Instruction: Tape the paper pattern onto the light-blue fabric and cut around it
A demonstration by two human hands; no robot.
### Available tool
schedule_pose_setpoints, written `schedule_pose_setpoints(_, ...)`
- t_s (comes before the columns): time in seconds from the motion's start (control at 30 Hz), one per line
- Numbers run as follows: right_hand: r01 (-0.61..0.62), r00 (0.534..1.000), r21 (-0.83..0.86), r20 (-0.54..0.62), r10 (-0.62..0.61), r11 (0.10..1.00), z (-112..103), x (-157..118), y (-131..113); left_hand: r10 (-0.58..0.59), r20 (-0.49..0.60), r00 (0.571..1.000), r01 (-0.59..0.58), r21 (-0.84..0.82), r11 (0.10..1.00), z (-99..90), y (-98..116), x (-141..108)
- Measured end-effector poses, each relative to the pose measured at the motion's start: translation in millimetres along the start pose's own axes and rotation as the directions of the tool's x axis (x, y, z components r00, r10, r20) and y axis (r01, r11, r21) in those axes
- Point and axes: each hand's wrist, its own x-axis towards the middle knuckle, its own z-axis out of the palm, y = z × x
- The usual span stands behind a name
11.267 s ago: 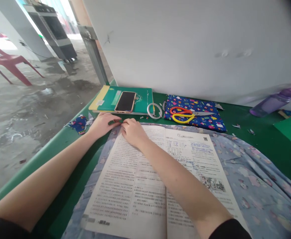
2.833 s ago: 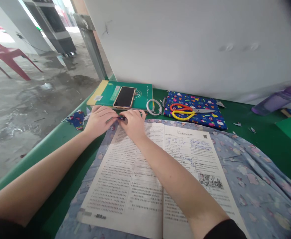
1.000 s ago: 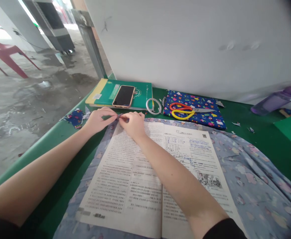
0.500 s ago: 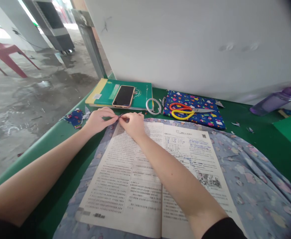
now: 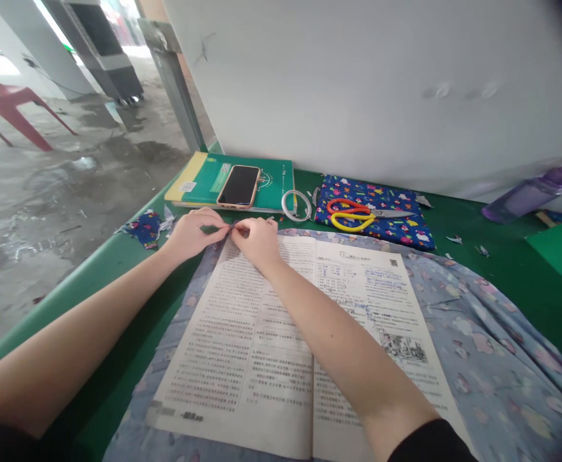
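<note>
Blue-grey patterned cloth lies spread on a green table, with an open printed book on top of it. My left hand pinches the cloth's edge at the book's far left corner. Close beside it, my right hand pinches the same edge, its fingertips almost touching the left ones. Only a small dark fold of cloth shows between the fingers. My right forearm crosses over the book's pages.
Beyond my hands lie a phone on a green book, a roll of clear tape, and scissors on folded blue cloth. A purple bottle leans at the right. Cloth scraps lie left; a wall rises behind.
Both hands stay nearly in place, still pinching the cloth's edge, with only a tiny shift of the fingers. Nothing else has visibly moved.
</note>
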Motion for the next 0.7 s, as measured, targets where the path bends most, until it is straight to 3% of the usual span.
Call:
schedule_pose_setpoints(0.43, 0.012, 1.000, -0.018, 0.015, -0.012, 1.000, -1.3, 0.4, -0.6, -0.226, 0.061, 0.972, 0.226, 0.019, 0.974, -1.7, 0.1, -1.3)
schedule_pose_setpoints(0.7, 0.009, 1.000, -0.017, 0.015, -0.009, 1.000, 0.6, 1.5, 1.1, -0.252, 0.051, 0.966, 0.251, 0.024, 0.968, -2.2, 2.7, -1.5)
